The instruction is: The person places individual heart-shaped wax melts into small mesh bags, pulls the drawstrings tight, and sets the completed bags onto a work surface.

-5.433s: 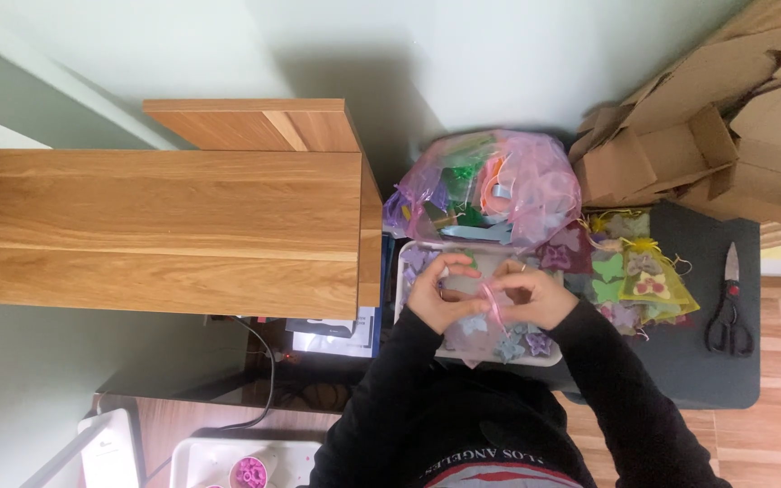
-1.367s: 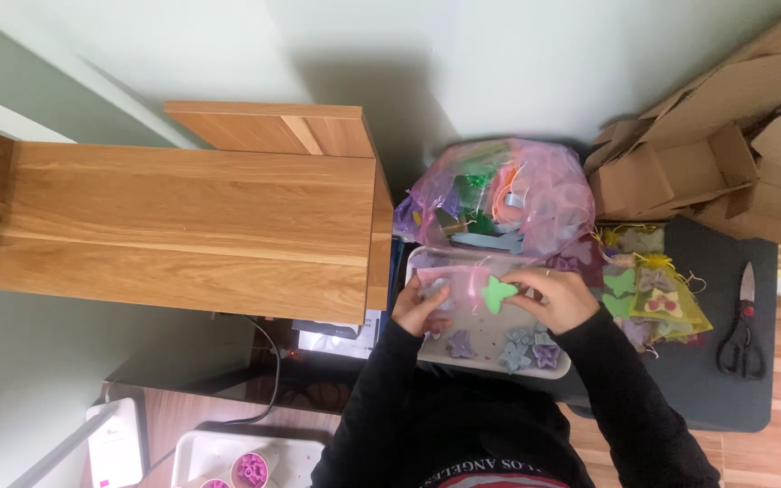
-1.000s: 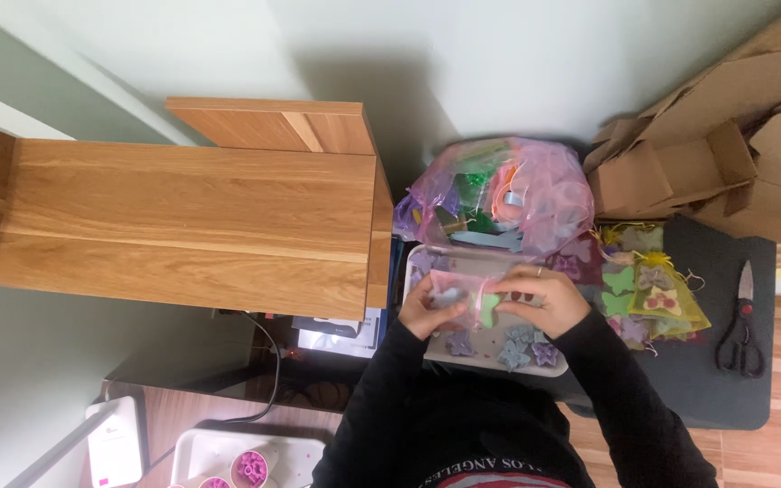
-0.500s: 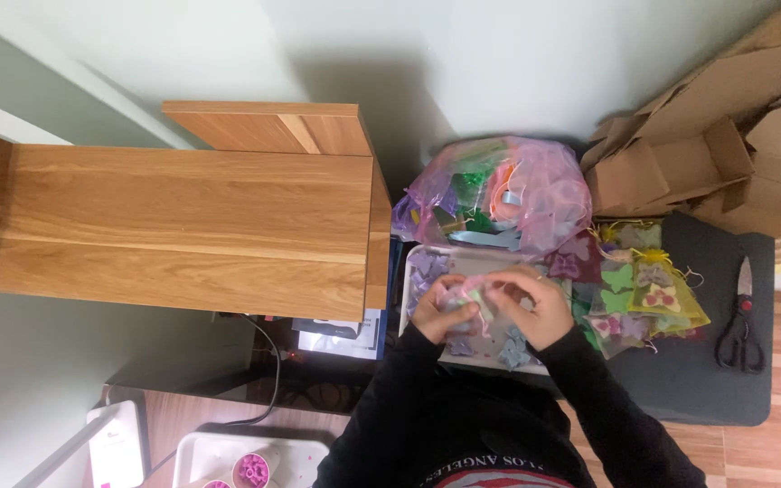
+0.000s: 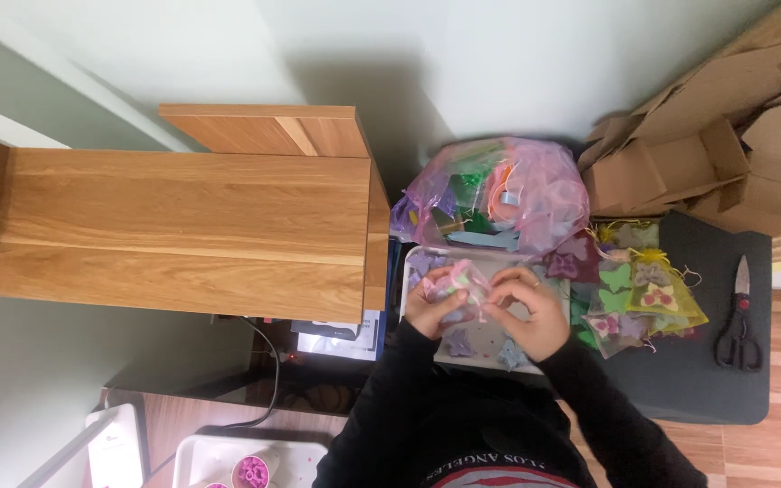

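Head camera first: compare this moment with the frames from a second or so back, and you will see that the bright green cut-out shape you were holding up between your hands no longer shows. In its place your hands are closed around a small sheer pink-and-lilac pouch (image 5: 459, 282), bunched up over the shallow white plastic tray (image 5: 419, 262). As a judgement, the green piece has gone inside the pouch and you are now working its mouth; the pictures are too small to show a drawstring.

Your left hand (image 5: 433, 305) sits at the tray's left part, fingers curled up and pinching the pouch's left side. Your right hand (image 5: 530, 309) has moved in from the right and meets it, fingertips narrow and gripping the pouch's right edge, knuckles up. Both forearms in black sleeves angle inward, so the hands almost touch above the tray's middle.

Lilac butterfly-shaped cut-outs (image 5: 456, 342) lie loose in the tray under your wrists. Just behind the tray stands a large translucent pink plastic bag (image 5: 535, 185) stuffed with green, blue and orange pieces. To your right, a heap of filled yellow and green sheer pouches (image 5: 651, 294) lies on the dark grey mat (image 5: 698, 380), and black-handled scissors (image 5: 739, 318) lie well apart near its far edge. Brown cardboard boxes (image 5: 707, 154) crowd the corner; a light wooden cabinet (image 5: 183, 230) stands to your left.
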